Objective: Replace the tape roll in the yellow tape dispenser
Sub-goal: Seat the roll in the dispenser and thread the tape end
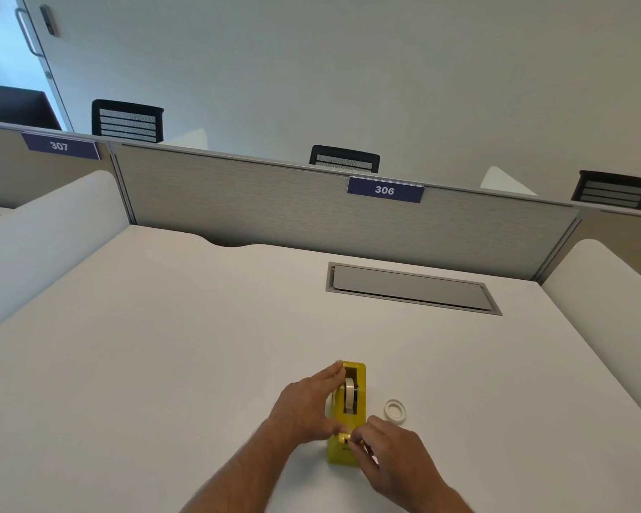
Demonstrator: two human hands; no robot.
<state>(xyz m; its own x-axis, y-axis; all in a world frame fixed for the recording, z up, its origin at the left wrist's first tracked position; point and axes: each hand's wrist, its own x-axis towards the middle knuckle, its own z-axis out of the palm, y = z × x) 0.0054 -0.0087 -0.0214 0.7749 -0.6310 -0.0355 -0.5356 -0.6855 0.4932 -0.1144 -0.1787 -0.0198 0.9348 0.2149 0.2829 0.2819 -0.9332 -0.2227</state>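
The yellow tape dispenser (359, 401) stands on the white desk (163, 346), its cutter end nearest me. A whitish tape roll (349, 395) sits upright in its slot. My left hand (306, 405) grips the dispenser's left side, fingers reaching to its far end and thumb near the cutter. Fingertips of my right hand (389, 451) pinch at the cutter end, apparently on the tape's loose end; the tape itself is too small to make out. A second, flat white tape roll (395, 410) lies on the desk just right of the dispenser.
A grey cable hatch (411, 288) is set into the desk farther back. A grey partition (274, 205) with a "306" sign closes the back, and white side panels (607, 290) flank the desk. Black chair backs show beyond.
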